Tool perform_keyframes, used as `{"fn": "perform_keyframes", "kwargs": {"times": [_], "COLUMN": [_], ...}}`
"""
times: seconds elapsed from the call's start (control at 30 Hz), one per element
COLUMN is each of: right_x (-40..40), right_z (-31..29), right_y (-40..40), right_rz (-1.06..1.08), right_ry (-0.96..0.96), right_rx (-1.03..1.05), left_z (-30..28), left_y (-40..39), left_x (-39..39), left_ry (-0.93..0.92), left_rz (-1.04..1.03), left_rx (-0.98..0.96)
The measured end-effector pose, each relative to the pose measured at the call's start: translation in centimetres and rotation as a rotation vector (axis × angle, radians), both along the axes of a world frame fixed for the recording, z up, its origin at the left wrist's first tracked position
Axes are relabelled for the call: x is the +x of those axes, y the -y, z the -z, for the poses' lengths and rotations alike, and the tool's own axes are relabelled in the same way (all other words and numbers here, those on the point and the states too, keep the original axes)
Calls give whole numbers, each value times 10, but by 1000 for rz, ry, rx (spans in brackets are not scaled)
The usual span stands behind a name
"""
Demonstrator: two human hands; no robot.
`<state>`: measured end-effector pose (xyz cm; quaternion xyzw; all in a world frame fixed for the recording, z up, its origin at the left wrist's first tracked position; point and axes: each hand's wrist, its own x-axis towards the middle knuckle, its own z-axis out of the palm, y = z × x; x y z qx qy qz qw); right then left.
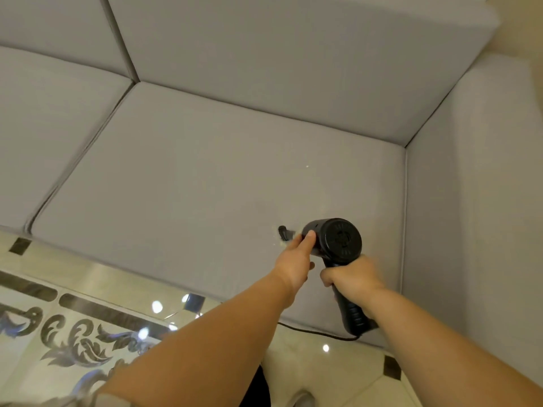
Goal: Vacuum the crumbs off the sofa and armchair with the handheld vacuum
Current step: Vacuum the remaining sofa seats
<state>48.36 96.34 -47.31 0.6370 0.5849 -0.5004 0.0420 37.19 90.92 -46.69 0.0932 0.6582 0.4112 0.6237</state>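
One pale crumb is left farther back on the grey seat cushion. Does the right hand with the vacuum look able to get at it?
Probably yes: nothing lies between the black handheld vacuum in the right hand and the pale crumb on the grey seat cushion.

black handheld vacuum [338, 245], nozzle on grey sofa [205, 171]

No legible text, label, brand, number or sign found. The round rear cap of the handheld vacuum [340, 241], at 4 o'clock, bears moulded relief too blurred to read.
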Motion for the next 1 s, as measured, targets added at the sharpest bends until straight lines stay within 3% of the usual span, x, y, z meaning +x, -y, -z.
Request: {"fn": "perform_keyframes", "kwargs": {"times": [1.0], "right_x": [-10], "right_z": [4], "right_y": [-11], "right_rz": [-55], "right_ry": [1], "right_rx": [32], "left_z": [5], "left_y": [-4], "left_x": [-9], "left_ry": [18], "left_rz": [-60], "left_rx": [-12]}}
